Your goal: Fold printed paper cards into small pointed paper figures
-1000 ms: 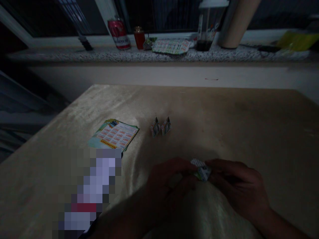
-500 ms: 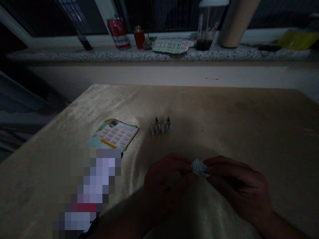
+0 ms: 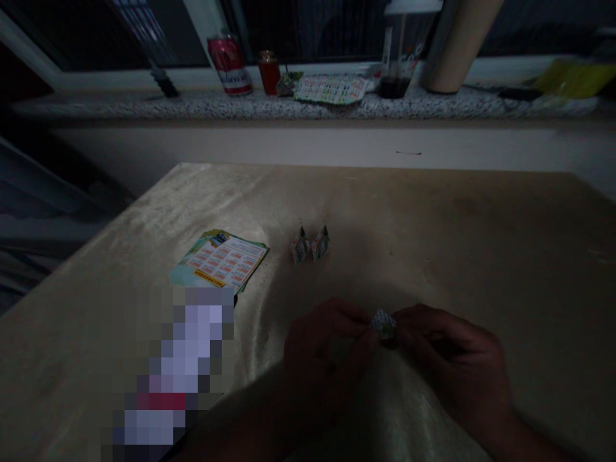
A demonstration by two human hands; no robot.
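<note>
— So, biggest first: the desk (image 3: 481, 224), a wide brownish top filling most of the view. Our landmark on it is the stack of printed sheets (image 3: 221, 260).

— And beyond that stack, past the desk's far edge, runs the speckled windowsill (image 3: 144, 106)! Give me its line-up.

— A tall pale cylinder (image 3: 459, 48), well beyond the stack and to its right; a lidded cup (image 3: 398, 51), dark liquid at the bottom, beside it; then a red can (image 3: 231, 67), almost straight beyond the stack.

— Back this side! Nearer to us than the stack, a pixelated patch (image 3: 192, 346) hides whatever lies there.

— On to the hands, both right of the stack and nearer to us than it. The left hand (image 3: 325, 346) is pinching, thumb against fingers, and the right hand (image 3: 457, 359) mirrors it!

— Down in size: two folded paper pieces (image 3: 319, 245) sit side by side, just right of the stack, their pointed tips aimed away from us.

— And smallest, right in the action, a little folded paper (image 3: 384, 324), gripped from both sides by those two pinches, right of the stack and nearer to us!

— Print shows on its pale face; the underside is too dark to read.
</note>
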